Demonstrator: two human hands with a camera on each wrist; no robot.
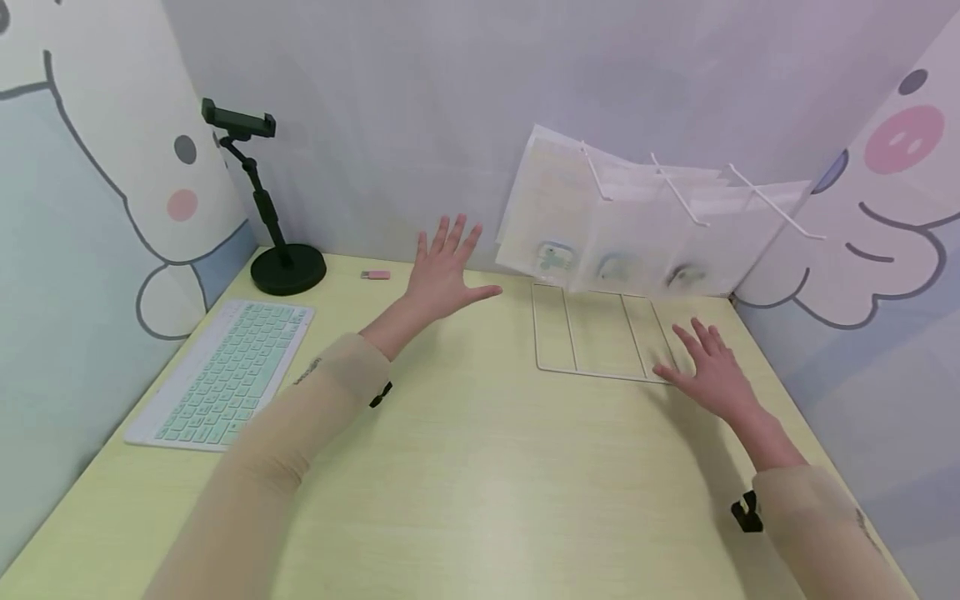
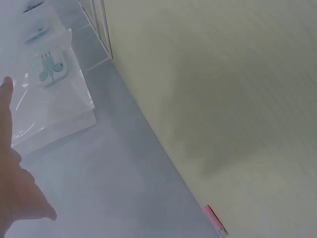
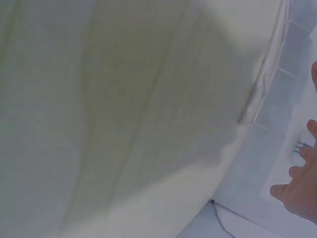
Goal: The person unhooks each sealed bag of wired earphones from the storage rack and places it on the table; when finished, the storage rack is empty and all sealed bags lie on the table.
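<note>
Both hands are held above the pale wooden table, empty and with fingers spread. My left hand (image 1: 442, 282) reaches toward the back, between a pink USB stick (image 1: 376, 274) and a white wire rack (image 1: 592, 373). In front of the rack's right side is my right hand (image 1: 712, 375), apart from it. Translucent bags (image 1: 570, 200) hang in three groups on the rack's hooks (image 1: 678, 190). Through the front left bag, earphones in a clear case (image 2: 52, 68) show in the left wrist view. The contents of the bags behind are hidden.
A white keyboard with mint keys (image 1: 228, 375) lies at the left of the table. Behind it stands a black phone stand (image 1: 288, 270) with an empty clamp. Panels with cartoon prints (image 1: 885, 208) rise at both sides, and a plain grey-white wall (image 1: 390, 125) closes the back.
</note>
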